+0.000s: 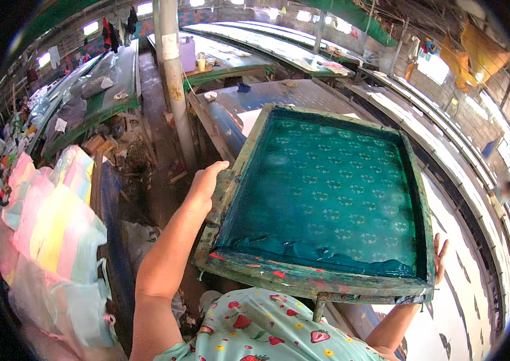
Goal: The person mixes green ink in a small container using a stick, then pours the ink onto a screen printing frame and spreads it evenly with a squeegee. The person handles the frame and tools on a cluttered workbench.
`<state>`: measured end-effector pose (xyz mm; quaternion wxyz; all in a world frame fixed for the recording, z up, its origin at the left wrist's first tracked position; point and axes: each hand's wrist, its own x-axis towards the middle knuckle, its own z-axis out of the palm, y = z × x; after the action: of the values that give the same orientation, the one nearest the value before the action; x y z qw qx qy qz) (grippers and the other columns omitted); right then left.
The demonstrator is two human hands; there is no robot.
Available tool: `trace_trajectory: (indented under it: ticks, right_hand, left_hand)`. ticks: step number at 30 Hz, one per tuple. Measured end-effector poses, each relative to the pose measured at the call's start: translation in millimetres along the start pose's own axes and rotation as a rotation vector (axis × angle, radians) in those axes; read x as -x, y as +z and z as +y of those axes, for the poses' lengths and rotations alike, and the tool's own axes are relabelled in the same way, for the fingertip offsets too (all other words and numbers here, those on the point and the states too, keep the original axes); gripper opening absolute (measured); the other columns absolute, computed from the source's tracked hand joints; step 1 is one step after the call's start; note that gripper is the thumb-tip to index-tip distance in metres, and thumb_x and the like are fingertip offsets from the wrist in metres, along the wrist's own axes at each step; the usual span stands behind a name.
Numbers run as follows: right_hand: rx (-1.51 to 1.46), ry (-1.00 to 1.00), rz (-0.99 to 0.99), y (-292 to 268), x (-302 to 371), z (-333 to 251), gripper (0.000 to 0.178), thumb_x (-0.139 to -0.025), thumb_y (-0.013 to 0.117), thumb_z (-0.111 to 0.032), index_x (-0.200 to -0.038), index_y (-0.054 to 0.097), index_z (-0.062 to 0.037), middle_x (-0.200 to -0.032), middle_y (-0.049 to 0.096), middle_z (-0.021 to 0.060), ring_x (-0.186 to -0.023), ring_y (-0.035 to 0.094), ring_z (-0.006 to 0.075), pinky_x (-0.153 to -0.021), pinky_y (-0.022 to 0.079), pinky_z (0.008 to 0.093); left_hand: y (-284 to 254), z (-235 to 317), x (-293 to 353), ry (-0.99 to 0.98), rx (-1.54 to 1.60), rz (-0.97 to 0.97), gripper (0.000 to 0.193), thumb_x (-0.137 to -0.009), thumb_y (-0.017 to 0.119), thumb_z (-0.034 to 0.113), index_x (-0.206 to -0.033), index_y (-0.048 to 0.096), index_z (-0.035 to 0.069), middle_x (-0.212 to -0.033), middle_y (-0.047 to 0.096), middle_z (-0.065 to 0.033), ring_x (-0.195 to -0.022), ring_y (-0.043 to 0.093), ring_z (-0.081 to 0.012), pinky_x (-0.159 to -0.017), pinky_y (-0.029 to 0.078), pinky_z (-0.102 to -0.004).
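Note:
A large wooden screen-printing frame (pixel 321 290) is held up in front of my body, its wood stained and flecked with red. Its mesh (pixel 327 186) is teal with small pale flower motifs, and thick dark teal ink (pixel 321 251) lies along the near edge. My left hand (pixel 207 180) grips the left side, thumb up along the wood and the other fingers mostly hidden. On the right side my right hand (pixel 440 259) bears against the frame, fingertips showing beyond the edge and palm hidden. A metal bracket (pixel 320 308) juts from the near rail.
A long white-covered printing table (pixel 453 240) runs along my right. Beyond the frame is a blue-grey table (pixel 303 93). A pole (pixel 174 78) stands ahead left, near a purple container (pixel 187 55). Pastel striped cloth (pixel 56 222) is heaped at left; debris litters the floor.

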<state>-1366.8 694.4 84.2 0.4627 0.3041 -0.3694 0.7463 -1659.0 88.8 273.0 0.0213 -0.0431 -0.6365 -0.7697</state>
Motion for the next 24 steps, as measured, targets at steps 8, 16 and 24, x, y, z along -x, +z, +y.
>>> trace_trajectory:
  ticks: [8, 16, 24]
  right_hand:
    - [-0.003, -0.005, 0.011, -26, 0, 4, 0.084, -0.110, 0.059, -0.044, -0.181, 0.030, -0.0098, -0.183, 0.036, 0.0221, -0.165, 0.041, 0.0457, -0.132, 0.038, 0.0683]
    - [-0.284, 0.005, 0.310, 7, 11, -8, 0.083, -0.113, 0.057, -0.042, -0.182, 0.027, -0.0093, -0.185, 0.030, 0.0244, -0.169, 0.033, 0.0452, -0.135, 0.032, 0.0695]
    - [0.278, 0.001, 0.311, 79, 7, -15, 0.082, -0.114, 0.057, -0.035, -0.182, 0.021, -0.0061, -0.185, 0.026, 0.0287, -0.164, 0.042, 0.0483, -0.130, 0.042, 0.0679]
  left_hand:
    - [-5, -23, -11, 0.092, -0.088, 0.028, 0.049, -0.097, 0.081, 0.047, -0.120, 0.080, 0.003, -0.127, 0.078, -0.0108, -0.119, 0.070, -0.0244, -0.108, 0.051, -0.0433]
    - [2, 0, -62, 0.000, 0.039, -0.122, 0.039, -0.097, 0.084, 0.037, -0.110, 0.084, 0.000, -0.106, 0.083, -0.0105, -0.091, 0.076, -0.0233, -0.089, 0.057, -0.0404]
    - [27, -13, -163, -0.076, -0.049, -0.245, 0.036, -0.099, 0.080, 0.040, -0.111, 0.084, 0.006, -0.107, 0.083, -0.0067, -0.094, 0.075, -0.0218, -0.092, 0.057, -0.0402]
